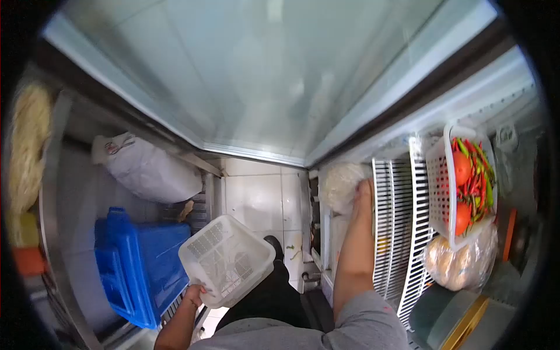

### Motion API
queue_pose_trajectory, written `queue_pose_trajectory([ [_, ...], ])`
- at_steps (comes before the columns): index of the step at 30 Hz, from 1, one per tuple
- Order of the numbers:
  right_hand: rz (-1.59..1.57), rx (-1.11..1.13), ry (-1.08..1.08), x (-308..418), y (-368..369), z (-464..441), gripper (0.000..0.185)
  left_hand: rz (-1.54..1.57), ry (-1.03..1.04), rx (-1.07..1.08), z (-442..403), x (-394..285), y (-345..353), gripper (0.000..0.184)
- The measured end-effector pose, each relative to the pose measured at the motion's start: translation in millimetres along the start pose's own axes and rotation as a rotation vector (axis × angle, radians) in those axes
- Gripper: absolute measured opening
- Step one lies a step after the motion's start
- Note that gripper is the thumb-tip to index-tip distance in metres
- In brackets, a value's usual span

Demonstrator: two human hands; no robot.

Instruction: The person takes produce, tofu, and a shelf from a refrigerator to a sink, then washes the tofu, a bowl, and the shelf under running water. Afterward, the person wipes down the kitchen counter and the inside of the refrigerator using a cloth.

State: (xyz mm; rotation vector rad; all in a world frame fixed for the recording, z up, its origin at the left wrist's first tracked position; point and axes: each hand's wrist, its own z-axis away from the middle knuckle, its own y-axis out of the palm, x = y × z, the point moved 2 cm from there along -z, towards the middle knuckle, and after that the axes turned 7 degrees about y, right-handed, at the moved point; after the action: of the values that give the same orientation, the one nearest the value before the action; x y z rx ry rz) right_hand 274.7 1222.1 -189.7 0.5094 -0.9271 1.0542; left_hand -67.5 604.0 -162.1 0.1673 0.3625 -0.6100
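Note:
My left hand (195, 295) grips the rim of a white perforated plastic basket (226, 259), its fingers closed on the edge. The basket is tilted in front of my legs, with nothing in it that I can make out. My right arm reaches into the refrigerator on the right, below the white wire shelves. There my right hand (363, 195) is at a clear plastic bag (343, 185) with pale contents. It appears to touch the bag's side, but its fingers are mostly hidden, so their grip does not show.
On an upper wire shelf (421, 216), a white basket (450, 192) holds red and green chillies (478, 181) and tomatoes (462, 217). A bag of round pale items (461, 262) sits beside it. Glass doors (256, 76) stand ahead. To the left are a blue lidded bin (149, 265) and white sack (149, 169).

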Motion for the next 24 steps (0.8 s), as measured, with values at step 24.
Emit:
queue_pose_trajectory([
  [24,-0.341,1.699,-1.793,209,103,812,0.015,0.28,0.242,-0.118,4,-2,-21,0.049],
])
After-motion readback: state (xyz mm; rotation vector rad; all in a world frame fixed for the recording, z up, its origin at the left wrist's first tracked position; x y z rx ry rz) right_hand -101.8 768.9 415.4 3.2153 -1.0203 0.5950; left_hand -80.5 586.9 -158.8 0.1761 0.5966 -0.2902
